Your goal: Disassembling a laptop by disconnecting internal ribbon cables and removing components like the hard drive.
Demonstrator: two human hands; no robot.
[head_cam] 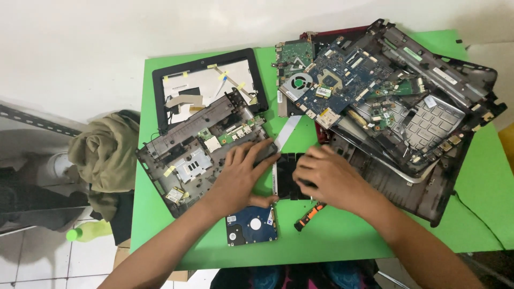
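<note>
Hands meet at the centre of the frame over a small black rectangular part (289, 174) lying flat on the green tabletop (342, 235). Its long axis runs from the bottom of the frame towards the top, and it looks dark, flat and thin, with a pale strip along its left edge. The right hand (326, 176) covers its right side, fingers curled onto it in a loose grip. The left hand (243, 174) lies spread, fingertips on a dark piece at the edge of the opened laptop base (193, 155) at centre left; that grip is released, clasping nothing. One hard drive (250, 225) sits below the left hand, and one screwdriver with orange and black handle (309, 215) lies below the right. One empty screen bezel (206, 80) occupies the upper left, and a pile of laptop shells and circuit boards (385, 91) fills the upper right.
</note>
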